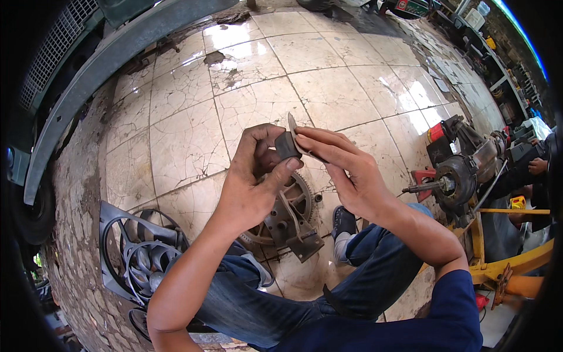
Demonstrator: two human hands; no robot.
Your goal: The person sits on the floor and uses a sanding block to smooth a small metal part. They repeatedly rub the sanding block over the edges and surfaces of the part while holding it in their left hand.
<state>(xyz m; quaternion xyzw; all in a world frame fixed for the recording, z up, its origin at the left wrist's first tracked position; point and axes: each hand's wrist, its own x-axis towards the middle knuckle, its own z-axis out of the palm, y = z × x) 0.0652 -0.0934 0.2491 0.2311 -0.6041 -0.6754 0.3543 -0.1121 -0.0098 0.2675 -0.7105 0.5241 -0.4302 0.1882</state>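
My left hand (249,182) grips a short dark cylindrical part (286,146), thumb on the near side and fingers curled behind it. Against the right side of that cylinder lies a thin flat sheet (292,126), brownish and pointed at its upper end; it looks like sandpaper, seen nearly edge-on. My right hand (349,167) presses it there with straight fingers, the thumb underneath. Below both hands, on the tiles between my feet, sits a greasy metal assembly with a large toothed gear ring (306,199) and a bracket plate (302,246). My left hand partly covers it.
A black fan shroud (111,252) lies at my left. Far left is a vehicle's grey bumper (70,97). On the right stand a greasy gearbox-like unit (454,179) with a protruding shaft and a yellow metal frame (516,267). Another person's hand (536,166) shows at the right edge.
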